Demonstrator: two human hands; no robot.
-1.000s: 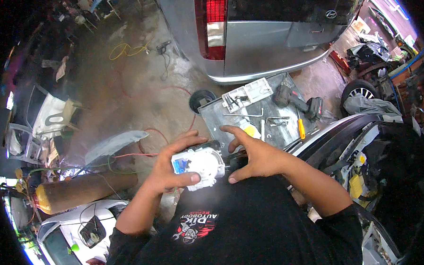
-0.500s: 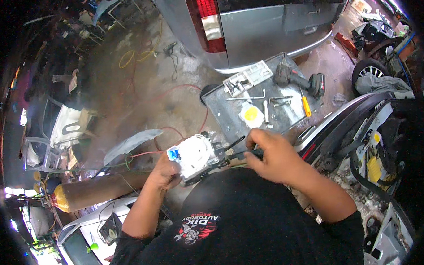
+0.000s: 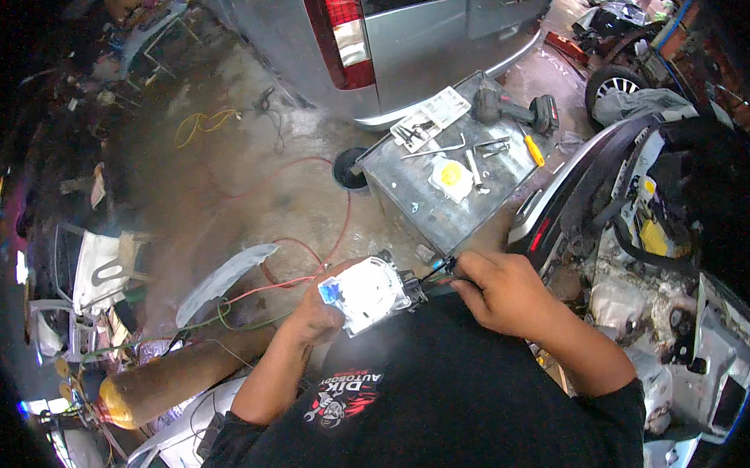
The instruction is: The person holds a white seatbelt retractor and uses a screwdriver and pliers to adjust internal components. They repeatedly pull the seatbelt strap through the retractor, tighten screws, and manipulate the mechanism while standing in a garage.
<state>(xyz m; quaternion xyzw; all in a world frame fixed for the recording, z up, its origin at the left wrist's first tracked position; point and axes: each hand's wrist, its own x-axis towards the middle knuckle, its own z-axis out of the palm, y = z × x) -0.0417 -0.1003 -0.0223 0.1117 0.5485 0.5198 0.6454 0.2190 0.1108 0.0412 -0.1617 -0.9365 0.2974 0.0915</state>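
In front of my chest, my left hand [image 3: 308,317] is closed around the left side of a white, round-faced car part [image 3: 372,293], overexposed by glare. A blue insert [image 3: 331,291] shows at its left edge, beside my fingers. Black pieces stick out from the part's right side, among them a thin dark stalk [image 3: 432,273]. My right hand [image 3: 507,293] is closed at the outer end of that side, thumb and fingers pinched on the black stalk. Its far end is hidden by my fingers, so its full shape cannot be made out.
Ahead, a grey metal-topped cart [image 3: 398,187] carries a cordless power tool [image 3: 512,111], a bit case [image 3: 431,119], an orange-handled screwdriver [image 3: 535,151] and a white-and-yellow piece [image 3: 451,179]. A silver vehicle [image 3: 459,50] stands behind. Red hose [image 3: 347,227] crosses the floor; a gas cylinder [image 3: 168,381] lies left.
My view has shifted, with the cart and vehicle now further left and higher. The white part has tilted in my left hand, and my right fingers have shifted along its black side.
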